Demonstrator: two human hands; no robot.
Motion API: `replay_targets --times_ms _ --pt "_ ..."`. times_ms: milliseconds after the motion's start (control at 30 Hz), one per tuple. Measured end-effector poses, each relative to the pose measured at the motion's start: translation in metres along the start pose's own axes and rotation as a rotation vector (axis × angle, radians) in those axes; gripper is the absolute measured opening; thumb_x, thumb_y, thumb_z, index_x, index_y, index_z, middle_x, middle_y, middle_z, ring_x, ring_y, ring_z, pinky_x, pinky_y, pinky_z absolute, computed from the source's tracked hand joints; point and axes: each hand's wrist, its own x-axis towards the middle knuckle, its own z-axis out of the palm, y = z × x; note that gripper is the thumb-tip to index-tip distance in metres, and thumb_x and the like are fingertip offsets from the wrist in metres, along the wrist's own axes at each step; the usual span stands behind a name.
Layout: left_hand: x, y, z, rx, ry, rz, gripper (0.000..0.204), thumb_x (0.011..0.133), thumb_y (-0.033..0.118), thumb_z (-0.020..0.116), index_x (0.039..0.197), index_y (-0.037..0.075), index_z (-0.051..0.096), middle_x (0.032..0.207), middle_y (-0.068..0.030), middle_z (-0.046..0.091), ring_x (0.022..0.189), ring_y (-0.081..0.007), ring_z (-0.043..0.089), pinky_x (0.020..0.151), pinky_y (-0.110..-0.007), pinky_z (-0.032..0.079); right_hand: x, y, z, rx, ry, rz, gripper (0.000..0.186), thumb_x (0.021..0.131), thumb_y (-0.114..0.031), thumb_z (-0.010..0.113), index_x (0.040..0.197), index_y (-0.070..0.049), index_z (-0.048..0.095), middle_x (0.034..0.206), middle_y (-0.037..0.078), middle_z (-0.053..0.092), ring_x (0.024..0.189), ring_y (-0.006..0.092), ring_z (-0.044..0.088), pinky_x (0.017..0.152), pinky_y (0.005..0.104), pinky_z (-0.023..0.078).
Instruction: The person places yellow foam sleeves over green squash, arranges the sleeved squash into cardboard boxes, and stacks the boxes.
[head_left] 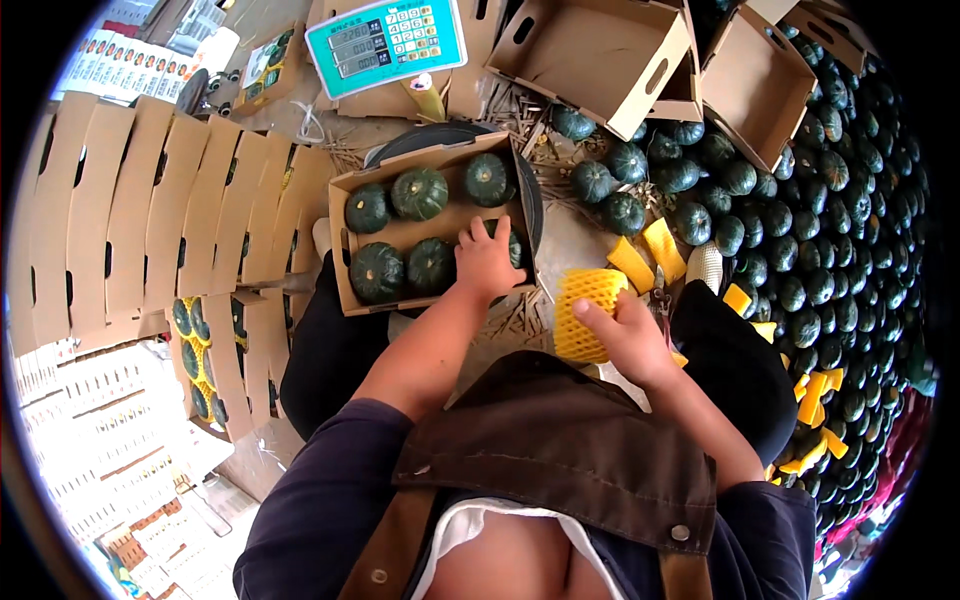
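An open cardboard carton (447, 222) sits in front of me with several dark green pumpkins (419, 193) in two rows. My left hand (487, 263) reaches into its near right corner, fingers curled over a pumpkin (514, 247) that they partly hide. To the right of the carton, my right hand (635, 338) grips a yellow foam net sleeve (588, 300), thumb on top. The sleeve is puffed out wide; whether anything is inside it I cannot tell.
A teal digital scale (388, 47) stands beyond the carton. Empty cartons (590, 55) lie at the far right, beside a large heap of pumpkins (805, 240). Loose yellow foam sleeves (664, 248) are scattered by my right leg. Stacked cartons (130, 215) line the left.
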Motion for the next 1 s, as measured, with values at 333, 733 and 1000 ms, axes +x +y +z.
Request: replay_targets --times_ms 333,733,1000 --pt "-0.106 0.009 -0.08 -1.731 0.109 0.326 0.071 0.076 0.04 0.066 0.132 0.009 0.033 0.127 -0.0131 0.041 0.117 -0.0261 0.041 0.095 -0.038 0.036 -0.006 -0.016 0.012 0.15 0.011 -0.337 0.061 0.083 -0.039 0.062 0.12 0.006 0.045 0.111 0.012 0.056 0.102 0.0169 0.052 0.089 0.03 0.042" --pt "-0.163 0.043 -0.109 -2.321 -0.096 0.459 0.076 0.087 0.065 0.02 0.128 0.005 0.042 0.129 -0.0138 0.046 0.118 -0.029 0.044 0.103 -0.044 0.031 -0.094 -0.051 0.015 -0.267 -0.224 -0.934 0.04 0.078 -0.022 0.068 0.111 -0.002 0.056 0.111 0.016 0.058 0.109 0.0264 0.052 0.096 0.034 0.037" --pt "-0.165 0.067 -0.085 -0.982 0.509 0.735 0.098 0.069 0.03 0.076 0.136 0.004 0.009 0.129 -0.0172 0.032 0.114 -0.0262 0.043 0.097 -0.038 0.036 -0.082 -0.044 0.01 -0.042 -0.411 -0.724 0.064 0.084 -0.041 0.059 0.127 0.002 0.041 0.124 0.016 0.048 0.12 0.0253 0.042 0.103 0.0335 0.026"
